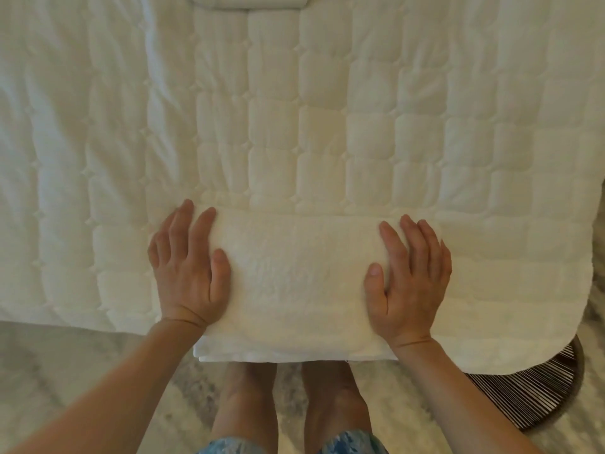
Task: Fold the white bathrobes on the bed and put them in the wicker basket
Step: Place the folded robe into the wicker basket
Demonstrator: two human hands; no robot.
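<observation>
— Where is the bathrobe?

— The white bathrobe (294, 276) lies folded into a thick oblong at the near edge of the bed (327, 109), about midway along it. Its long side runs along that edge, and its near side juts a little past the edge, over the floor (65, 371). Layers of cloth show at that overhanging side.

— And the hands?

— Both lie flat on it, holding nothing. The left hand (190, 263) rests across the robe's left end, thumb and forefinger on the terry, the other fingers at the end where it meets the quilted cover. The right hand (409, 276) rests on the right end, fingers straight and a little spread, pointing toward the far edge. Neither hand curls round the cloth.

— Is the basket in view?

— Partly. The wicker basket (530, 391), ribbed dark and pale, stands on the floor under the bed's near right corner; the hanging cover hides most of it. It is well apart from the robe, and I cannot tell what is inside.

— Anything else on the bed?

— At the far edge, near the middle, there is a second white folded bundle (248, 0), cut off by the top of the view; I cannot tell what it is.

— And the person?

— Bare legs (245, 404) stand on the pale marbled floor just beside the near edge, below the robe, with blue patterned shorts (353, 442) at the bottom of the view.
</observation>
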